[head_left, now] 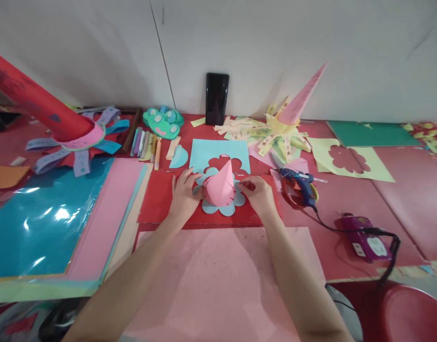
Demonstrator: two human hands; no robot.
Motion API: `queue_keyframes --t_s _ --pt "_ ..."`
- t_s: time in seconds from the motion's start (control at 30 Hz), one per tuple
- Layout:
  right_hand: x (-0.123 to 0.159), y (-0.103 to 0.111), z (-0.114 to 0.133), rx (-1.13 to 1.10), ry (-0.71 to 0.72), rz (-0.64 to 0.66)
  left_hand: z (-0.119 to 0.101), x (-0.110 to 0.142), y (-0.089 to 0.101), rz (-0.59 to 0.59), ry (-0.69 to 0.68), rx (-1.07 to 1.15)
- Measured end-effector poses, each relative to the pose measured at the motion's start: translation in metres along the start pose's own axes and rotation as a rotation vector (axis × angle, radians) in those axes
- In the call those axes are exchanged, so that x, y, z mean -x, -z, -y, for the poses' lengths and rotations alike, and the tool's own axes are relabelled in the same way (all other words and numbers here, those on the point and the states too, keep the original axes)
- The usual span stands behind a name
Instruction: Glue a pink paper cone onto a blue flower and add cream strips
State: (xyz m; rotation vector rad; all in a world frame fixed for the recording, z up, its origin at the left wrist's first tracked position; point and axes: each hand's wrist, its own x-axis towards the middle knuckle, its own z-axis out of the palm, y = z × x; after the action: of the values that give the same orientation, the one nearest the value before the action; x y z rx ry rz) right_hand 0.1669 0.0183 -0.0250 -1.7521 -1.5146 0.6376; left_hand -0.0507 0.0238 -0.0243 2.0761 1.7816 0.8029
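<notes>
A pink paper cone [221,187] stands point up on a light blue paper flower [210,209]. Short slits run around the cone's lower edge. Beneath the flower lies a red sheet [168,209]. My left hand [185,192] is at the flower's left petals, its thumb side closed on a petal beside the cone and the other fingers bent apart. On the opposite side, my right hand [258,191] has its thumb and forefinger brought together at a right petal. The fingertips' exact grip is partly hidden.
A hot glue gun [301,184] lies right, its cord leading to a purple power socket [368,240]. Behind stand a black phone [217,99] and a finished pink cone [302,97]. Leftward are a red paper tube [43,102], markers [144,144] and plastic-wrapped blue sheets [43,213].
</notes>
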Motion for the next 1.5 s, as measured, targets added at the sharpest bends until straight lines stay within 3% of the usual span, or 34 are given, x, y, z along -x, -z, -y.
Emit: queue_keyframes --t_s 0.23,0.4,0.53,0.73,0.93,1.23,1.5 --pt "0.001 0.0 0.003 0.083 0.057 -0.034 0.001 -0.002 -0.002 0.024 -0.067 0.066" --pt "0.001 0.0 0.003 0.051 0.054 -0.044 -0.007 -0.001 0.007 0.062 -0.137 0.312" --pt "0.0 -0.001 0.0 0.018 0.014 -0.026 -0.014 0.003 0.014 0.159 -0.189 0.498" --pt "0.0 -0.002 0.0 -0.027 0.028 -0.028 -0.012 0.007 0.005 0.293 -0.216 0.445" --pt "0.0 0.0 0.002 -0.087 0.0 -0.032 -0.008 0.007 0.001 0.232 -0.224 0.448" --pt "-0.001 0.0 0.001 -0.011 0.001 -0.043 -0.021 0.011 0.002 0.197 -0.232 0.48" --pt "0.0 0.0 0.002 -0.011 -0.009 -0.02 -0.029 0.014 -0.012 0.104 -0.241 0.215"
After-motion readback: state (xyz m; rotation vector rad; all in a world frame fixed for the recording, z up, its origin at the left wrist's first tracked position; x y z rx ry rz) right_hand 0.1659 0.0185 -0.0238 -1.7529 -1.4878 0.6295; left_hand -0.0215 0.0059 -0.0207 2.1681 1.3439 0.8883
